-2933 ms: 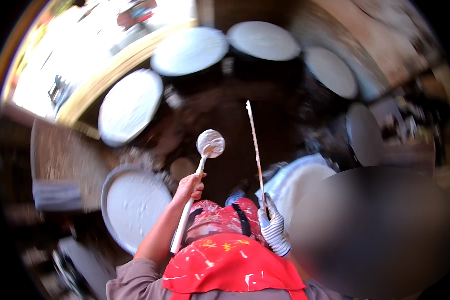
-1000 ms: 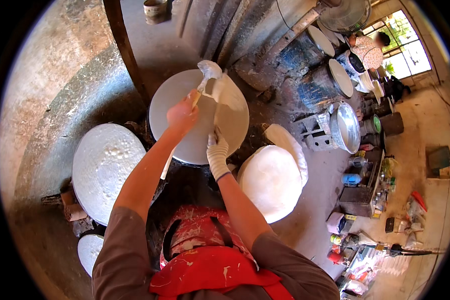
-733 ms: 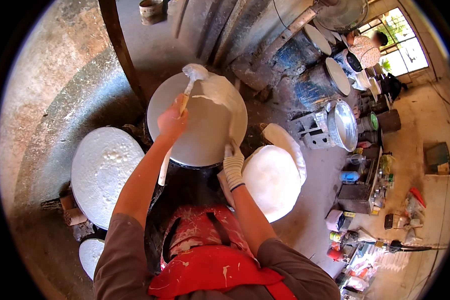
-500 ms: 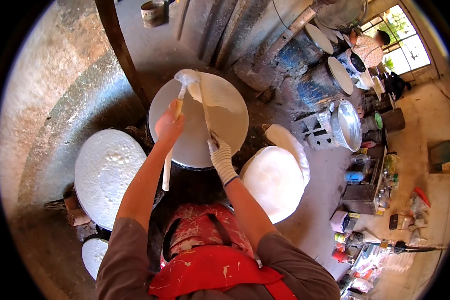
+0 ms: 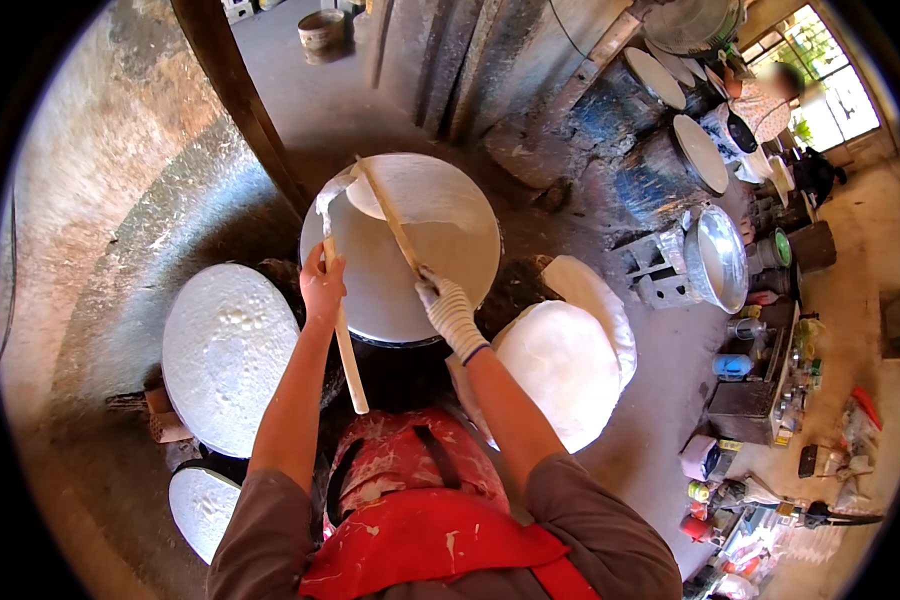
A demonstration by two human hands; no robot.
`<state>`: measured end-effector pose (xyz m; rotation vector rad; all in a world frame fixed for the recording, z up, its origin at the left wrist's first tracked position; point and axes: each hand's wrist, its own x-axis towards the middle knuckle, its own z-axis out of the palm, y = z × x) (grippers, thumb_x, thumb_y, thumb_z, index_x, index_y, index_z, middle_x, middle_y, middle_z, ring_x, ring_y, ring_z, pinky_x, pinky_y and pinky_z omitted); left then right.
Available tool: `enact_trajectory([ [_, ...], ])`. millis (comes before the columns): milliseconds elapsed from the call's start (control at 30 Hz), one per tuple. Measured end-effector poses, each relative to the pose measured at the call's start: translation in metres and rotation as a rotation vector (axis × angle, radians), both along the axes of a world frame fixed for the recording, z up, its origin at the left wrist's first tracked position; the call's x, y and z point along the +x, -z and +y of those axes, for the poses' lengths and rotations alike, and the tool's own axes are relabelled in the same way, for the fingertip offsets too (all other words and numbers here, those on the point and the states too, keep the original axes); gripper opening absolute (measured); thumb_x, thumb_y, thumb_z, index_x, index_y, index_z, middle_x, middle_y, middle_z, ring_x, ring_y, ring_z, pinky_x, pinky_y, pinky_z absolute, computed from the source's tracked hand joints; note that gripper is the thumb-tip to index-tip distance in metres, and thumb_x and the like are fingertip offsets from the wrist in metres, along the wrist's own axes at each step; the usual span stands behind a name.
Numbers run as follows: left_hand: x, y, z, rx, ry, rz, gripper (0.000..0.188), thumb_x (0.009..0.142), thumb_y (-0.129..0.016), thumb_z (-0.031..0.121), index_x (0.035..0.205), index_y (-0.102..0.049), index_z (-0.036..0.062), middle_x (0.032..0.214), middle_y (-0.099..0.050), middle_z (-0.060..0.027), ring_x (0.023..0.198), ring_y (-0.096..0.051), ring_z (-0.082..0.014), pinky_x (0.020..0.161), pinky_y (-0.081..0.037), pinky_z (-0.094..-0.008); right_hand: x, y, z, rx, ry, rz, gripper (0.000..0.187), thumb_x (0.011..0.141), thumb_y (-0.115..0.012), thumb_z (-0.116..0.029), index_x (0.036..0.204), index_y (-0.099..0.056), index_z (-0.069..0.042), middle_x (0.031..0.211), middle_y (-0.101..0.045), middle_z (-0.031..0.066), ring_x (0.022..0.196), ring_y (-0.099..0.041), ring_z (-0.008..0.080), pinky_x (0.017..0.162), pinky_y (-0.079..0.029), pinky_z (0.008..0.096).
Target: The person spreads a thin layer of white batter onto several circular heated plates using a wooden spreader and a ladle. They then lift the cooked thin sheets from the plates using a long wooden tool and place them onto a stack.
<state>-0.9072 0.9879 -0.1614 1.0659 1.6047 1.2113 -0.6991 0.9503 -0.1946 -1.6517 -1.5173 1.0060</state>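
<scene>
A round grey griddle (image 5: 400, 285) lies straight ahead of me. Thin pale batter (image 5: 432, 192) covers its far part with a smooth, curved edge. In my bare left hand (image 5: 322, 287) is a long wooden-handled spreader (image 5: 348, 355), fingers wrapped round the handle; wet white batter coats its head at the griddle's far left rim, so its shape is unclear. My right hand (image 5: 450, 315), in a striped knit glove, grips a thin wooden stick (image 5: 388, 212). That stick slants across the griddle, its far tip beside the spreader's head.
A large round pan (image 5: 232, 360) of bubbly white batter stands at left, a smaller one (image 5: 205, 508) nearer. Pale round sheets (image 5: 558, 375) are stacked at right. Beyond are a metal basin (image 5: 718, 258) on a concrete block, drum-like stoves (image 5: 700, 155) and another person (image 5: 763, 105). A post (image 5: 235, 95) rises at far left.
My left hand has drawn nearer and left, bringing the spreader's head toward the left rim. The stick's far tip has swung left. Pale batter now reaches farther left across the griddle's far part.
</scene>
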Motion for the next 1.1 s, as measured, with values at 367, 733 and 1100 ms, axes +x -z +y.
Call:
enact_trajectory([
  [367, 0.013, -0.01, -0.029, -0.043, -0.158, -0.223, 0.032, 0.081, -0.053, 0.013, 0.109, -0.051, -0.0023, 0.057, -0.043, -0.0004, 0.04, -0.038, -0.0065, 0.036, -0.032, -0.0194, 0.054, -0.007, 0.034, -0.079, -0.177, 0.045, 0.031, 0.083, -0.052, -0.017, 0.11, -0.055, -0.002, 0.107, -0.058, 0.0148, 0.094, -0.057, 0.0236, 0.083, -0.043, 0.0289],
  [733, 0.015, -0.018, -0.058, -0.091, -0.249, -0.323, 0.025, 0.085, -0.051, 0.02, 0.102, -0.053, 0.0019, 0.058, -0.043, 0.0, 0.04, -0.039, -0.0074, 0.035, -0.033, -0.02, 0.103, 0.006, 0.077, 0.105, -0.247, -0.089, 0.025, 0.084, -0.053, -0.016, 0.105, -0.058, -0.004, 0.095, -0.062, 0.0162, 0.083, -0.06, 0.0221, 0.075, -0.045, 0.0283],
  [1100, 0.006, -0.021, -0.111, -0.195, -0.306, -0.398, 0.02, 0.086, -0.049, 0.024, 0.097, -0.051, 0.0081, 0.058, -0.041, 0.0001, 0.038, -0.035, -0.0066, 0.034, -0.029, -0.02, 0.127, -0.01, 0.11, -0.027, -0.234, -0.12, 0.026, 0.082, -0.057, -0.016, 0.105, -0.059, -0.005, 0.098, -0.062, 0.0129, 0.083, -0.059, 0.0177, 0.074, -0.045, 0.0273],
])
